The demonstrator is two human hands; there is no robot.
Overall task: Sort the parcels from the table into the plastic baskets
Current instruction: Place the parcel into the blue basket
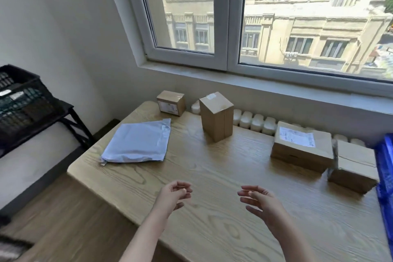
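- Left hand [173, 194]: hovers over the near part of the tabletop [212, 178]. Fingers are loosely curled, the grip is slack and holds nothing.
- Right hand [258, 200]: beside the left and apart from it, above the wood. Fingers are relaxed and spread, the grip is apart and empty.
- Blue basket [386, 176]: at the right edge of the tabletop, cut by the frame. Contents cannot be told.
- Plain carton [353, 168]: just beside the blue basket, on its left.
- Labelled flat carton [302, 149]: left of the plain carton, seemingly touching it. The white label faces up.
- White mailer bag [137, 143]: lies flat on the left half of the tabletop, well apart from the cartons.
- Tall carton [217, 116]: stands upright near the middle, taped on top.
- Small carton [171, 102]: in the far left corner, label on its near side.
- Black basket [19, 100]: off the tabletop to the left, on a dark rack [74, 121].
- White radiator [255, 121]: runs behind the far edge, under the window sill [276, 83].
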